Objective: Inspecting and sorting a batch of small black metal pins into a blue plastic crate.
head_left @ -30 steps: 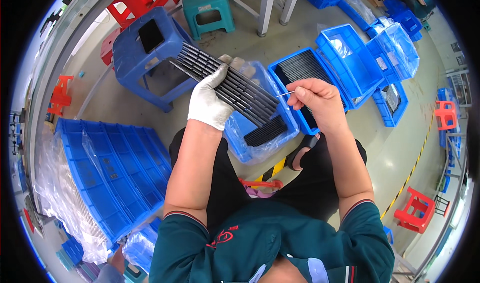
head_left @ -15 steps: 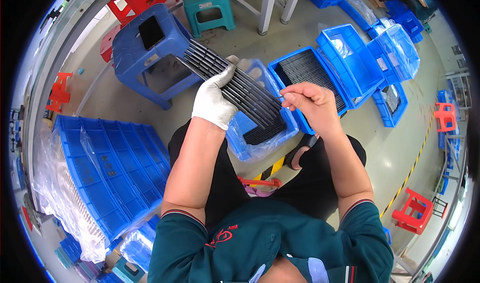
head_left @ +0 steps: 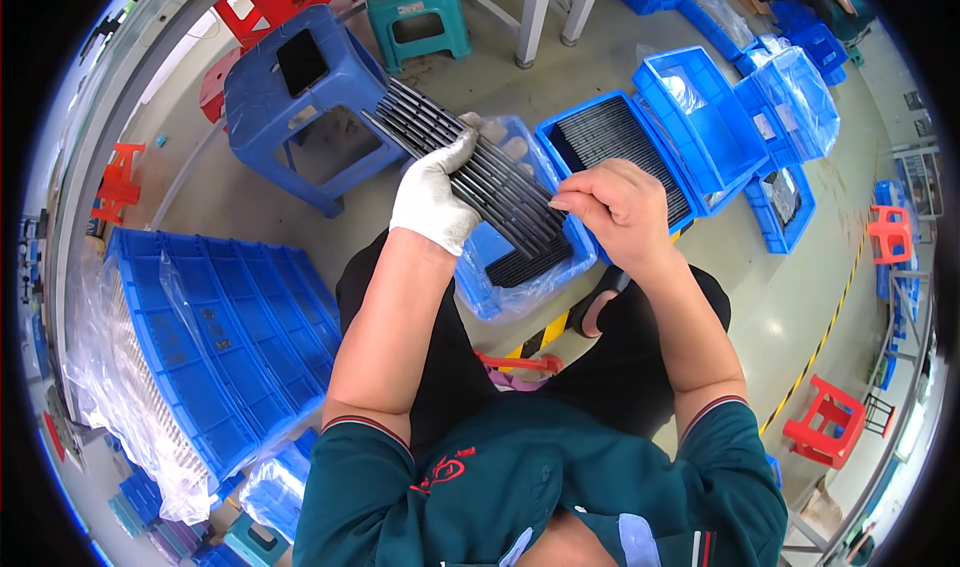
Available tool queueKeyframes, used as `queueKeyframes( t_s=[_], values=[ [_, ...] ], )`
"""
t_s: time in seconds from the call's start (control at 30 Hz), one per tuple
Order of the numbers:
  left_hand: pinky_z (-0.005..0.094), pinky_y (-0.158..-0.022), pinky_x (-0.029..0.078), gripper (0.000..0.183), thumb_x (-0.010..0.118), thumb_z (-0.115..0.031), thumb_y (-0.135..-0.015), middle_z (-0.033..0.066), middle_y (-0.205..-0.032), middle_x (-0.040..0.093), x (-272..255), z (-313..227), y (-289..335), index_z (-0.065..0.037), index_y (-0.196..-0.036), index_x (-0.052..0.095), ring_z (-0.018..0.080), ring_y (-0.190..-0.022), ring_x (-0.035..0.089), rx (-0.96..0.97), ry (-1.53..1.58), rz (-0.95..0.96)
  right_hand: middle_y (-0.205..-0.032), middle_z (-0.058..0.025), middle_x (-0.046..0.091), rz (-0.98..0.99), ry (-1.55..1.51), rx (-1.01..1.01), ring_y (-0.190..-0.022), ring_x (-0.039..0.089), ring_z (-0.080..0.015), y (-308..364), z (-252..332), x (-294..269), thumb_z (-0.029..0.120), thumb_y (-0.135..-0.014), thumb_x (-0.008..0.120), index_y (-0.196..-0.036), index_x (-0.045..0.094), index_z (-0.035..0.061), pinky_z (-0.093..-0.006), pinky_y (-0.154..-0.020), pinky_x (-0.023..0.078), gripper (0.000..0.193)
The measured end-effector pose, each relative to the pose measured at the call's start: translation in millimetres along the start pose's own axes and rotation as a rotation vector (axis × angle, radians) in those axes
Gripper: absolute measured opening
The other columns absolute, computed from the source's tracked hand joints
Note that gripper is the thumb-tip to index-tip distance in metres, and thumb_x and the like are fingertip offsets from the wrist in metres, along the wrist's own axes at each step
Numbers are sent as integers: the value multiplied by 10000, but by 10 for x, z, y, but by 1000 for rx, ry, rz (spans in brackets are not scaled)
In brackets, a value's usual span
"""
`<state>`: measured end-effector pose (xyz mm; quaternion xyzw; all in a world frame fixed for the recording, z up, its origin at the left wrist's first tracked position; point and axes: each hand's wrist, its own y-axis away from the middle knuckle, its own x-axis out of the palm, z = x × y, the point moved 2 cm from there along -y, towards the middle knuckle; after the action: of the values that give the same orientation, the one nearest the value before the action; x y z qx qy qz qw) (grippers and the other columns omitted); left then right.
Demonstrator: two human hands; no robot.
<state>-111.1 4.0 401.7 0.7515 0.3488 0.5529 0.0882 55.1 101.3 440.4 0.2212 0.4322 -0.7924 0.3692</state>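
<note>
My left hand [head_left: 432, 205], in a white glove, is wrapped round a fanned-out bundle of thin black rods [head_left: 508, 195]. The bundle slants from upper left to lower right above a plastic-lined blue bin [head_left: 490, 302], in which more dark rods lie. My right hand [head_left: 622, 212] is bare. Its thumb and forefinger are pinched together close to the lower right ends of the rods; whatever is between them is too small to make out. Just beyond that hand stands another blue bin [head_left: 590, 107] with rows of grey-black rods.
A blue stool [head_left: 255, 102] with a flat black rectangle [head_left: 301, 64] on it stands at far left, beside a teal stool [head_left: 415, 7]. Nearer left is a stack of blue crates [head_left: 215, 337] with plastic film. More blue bins [head_left: 715, 157] stand right; a red stool [head_left: 826, 423] is lower right.
The rod bundle and my left hand have shifted slightly right. My right hand has moved a little left and turned, its fingers more curled at the rod ends.
</note>
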Motion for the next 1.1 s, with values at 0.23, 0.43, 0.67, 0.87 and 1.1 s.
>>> queueKeyframes(
  t_s=[0.23, 0.43, 0.67, 0.87, 1.1],
  values=[
    [503, -829, 557, 134, 524, -68, -936, 135, -1010, 639, -19, -6, -28, -50, -1014, 631, 307, -922, 651, -12, -2, 11, -730, -61, 640, 49, 63, -76, -674, 605, -228, 20, -20, -6, 50, -754, 708, -811, 666, 64, -317, -633, 468, 72],
    [497, -806, 565, 124, 534, -67, -933, 137, -1014, 638, -49, -5, -63, -52, -1009, 631, 310, -916, 655, -5, -12, 1, -748, -68, 647, -70, 31, -81, -677, 606, -229, -9, 32, -40, 14, -730, 712, -815, 667, 52, -308, -613, 470, 103],
    [519, -776, 571, 129, 543, -79, -933, 159, -1038, 630, -63, 3, -60, -43, -1030, 620, 340, -915, 654, 5, 3, -7, -736, -70, 639, -18, -130, 42, -674, 606, -203, 14, -6, -6, -1, -746, 713, -830, 677, 32, -284, -597, 465, 97],
    [484, -788, 577, 123, 537, -66, -932, 152, -1018, 634, -53, -1, -67, -47, -1013, 627, 307, -888, 652, 2, 11, 9, -719, -58, 636, -12, -30, -4, -656, 597, -218, 21, -12, 18, 30, -737, 716, -815, 677, 48, -305, -595, 463, 89],
    [486, -779, 575, 121, 541, -69, -932, 140, -1000, 638, -83, -9, -82, -50, -1007, 634, 297, -869, 655, 8, -2, -17, -729, -45, 645, 29, 48, -178, -656, 597, -230, -1, 47, 38, 43, -716, 715, -805, 671, 58, -332, -602, 457, 100]
  ],
)
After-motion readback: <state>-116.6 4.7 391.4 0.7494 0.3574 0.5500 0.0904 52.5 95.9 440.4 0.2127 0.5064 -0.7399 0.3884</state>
